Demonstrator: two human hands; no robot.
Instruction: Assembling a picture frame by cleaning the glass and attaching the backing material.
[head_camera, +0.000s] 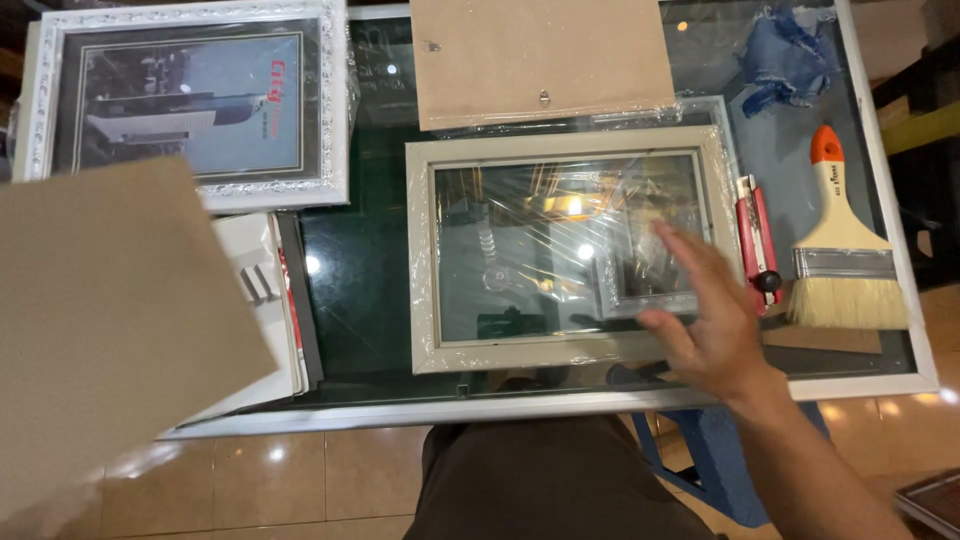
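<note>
Glass tabletop (360, 260) is seen from above; an open right hand (705, 320), fingers spread, is held over the wrapped grey frame (570, 250) at centre; brush (845, 250) lies right. Left hand unseen.

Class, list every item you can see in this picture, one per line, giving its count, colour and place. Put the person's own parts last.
Glass table: one, dark green glass with pale metal rim, fills the view.
Empty picture frame: one, cream, plastic-wrapped, centre of table.
Framed picture: one, ornate white frame, top left.
Backing board: one, brown, top centre, above the empty frame.
Cardboard sheet: one, brown, raised at lower left.
Paintbrush: one, orange and cream handle, pale bristles, right side.
Utility knife: one, red, between frame and brush.
Cloth: one, blue, top right.
Stack of frames: white and dark, left of centre.
Right hand: open, over the frame's lower right corner.
Left hand: hidden from view.
</note>
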